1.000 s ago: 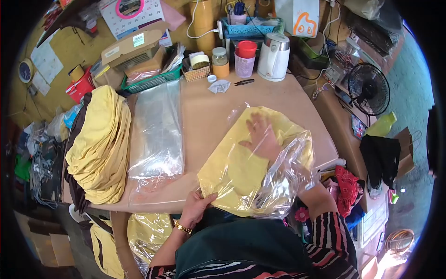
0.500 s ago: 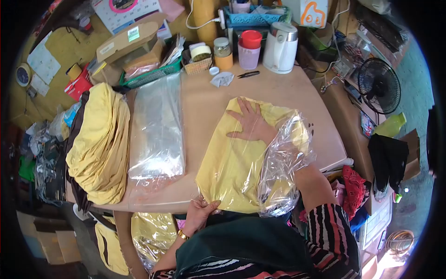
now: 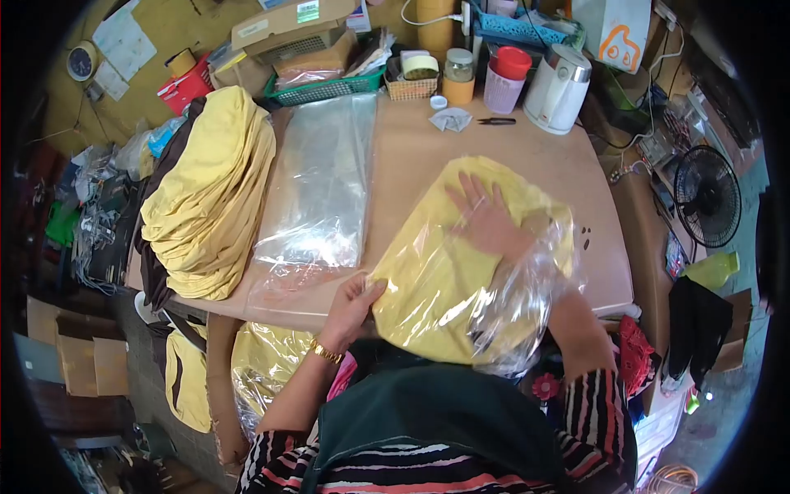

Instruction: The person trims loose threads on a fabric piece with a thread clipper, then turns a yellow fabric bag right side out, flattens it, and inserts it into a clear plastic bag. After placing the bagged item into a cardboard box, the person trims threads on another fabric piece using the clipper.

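Note:
A folded yellow cloth [image 3: 420, 284] lies inside a clear plastic bag [image 3: 514, 317] at the near edge of the table. My left hand [image 3: 355, 306] pinches the bag's left edge between thumb and fingers. Inside the bag, my right hand [image 3: 492, 224] rests on the cloth with its fingers spread, and crumpled plastic surrounds its wrist. Left of the bag is a stack of flat clear bags [image 3: 317, 185]. A heap of yellow cloth [image 3: 210, 198] with dark brown edging sits at the table's left.
Along the back stand a green basket [image 3: 325, 89], a jar [image 3: 458, 66], a pink cup [image 3: 502, 86] and a white kettle [image 3: 558, 90]. Small black snips [image 3: 496, 121] lie before them. A black fan [image 3: 706, 196] is at right. Below the table is a bagged yellow bundle [image 3: 271, 362].
The view has shifted, so the table items appear farther right and higher. My right hand has gone farther up the cloth since the first frame. My left hand stays at the bag's left edge.

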`<act>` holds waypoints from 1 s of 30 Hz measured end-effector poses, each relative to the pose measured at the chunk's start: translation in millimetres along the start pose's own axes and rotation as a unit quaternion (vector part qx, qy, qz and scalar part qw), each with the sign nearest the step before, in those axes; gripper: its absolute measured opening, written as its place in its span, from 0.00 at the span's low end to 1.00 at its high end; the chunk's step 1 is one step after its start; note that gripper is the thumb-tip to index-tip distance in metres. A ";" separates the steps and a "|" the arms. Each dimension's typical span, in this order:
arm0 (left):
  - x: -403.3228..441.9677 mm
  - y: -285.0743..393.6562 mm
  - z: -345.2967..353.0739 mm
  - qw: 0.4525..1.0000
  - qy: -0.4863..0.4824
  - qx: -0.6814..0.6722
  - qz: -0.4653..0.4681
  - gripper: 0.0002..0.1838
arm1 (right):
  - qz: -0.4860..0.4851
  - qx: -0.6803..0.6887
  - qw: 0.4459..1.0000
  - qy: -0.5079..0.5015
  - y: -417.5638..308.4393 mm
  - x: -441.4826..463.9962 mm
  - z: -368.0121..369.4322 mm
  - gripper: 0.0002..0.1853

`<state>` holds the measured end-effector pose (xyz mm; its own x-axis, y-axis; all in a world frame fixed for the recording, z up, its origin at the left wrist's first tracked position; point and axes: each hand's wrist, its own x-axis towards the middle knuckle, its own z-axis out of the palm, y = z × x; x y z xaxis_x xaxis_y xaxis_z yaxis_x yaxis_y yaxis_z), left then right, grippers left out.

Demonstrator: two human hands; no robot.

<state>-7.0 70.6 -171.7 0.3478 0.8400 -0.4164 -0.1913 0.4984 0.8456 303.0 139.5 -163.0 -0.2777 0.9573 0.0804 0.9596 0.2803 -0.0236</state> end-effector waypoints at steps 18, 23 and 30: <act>27.8 108.1 10.3 0.992 -0.032 -0.076 0.099 0.11 | 0.262 0.330 0.895 0.147 44.7 -122.1 -134.6 0.09; -25.4 133.6 15.2 0.972 0.053 -0.098 0.207 0.09 | 0.155 0.541 0.777 0.284 70.8 -115.9 -177.2 0.09; -67.0 -5.6 -79.4 0.967 0.214 0.113 0.085 0.17 | 0.352 0.417 0.827 0.136 111.3 -197.4 -5.7 0.12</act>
<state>-102.1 28.5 -175.1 -0.0919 0.9415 -0.3244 0.0104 0.3267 0.9451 464.9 -18.7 -175.9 0.4660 0.8843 -0.0278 0.4821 -0.2801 -0.8301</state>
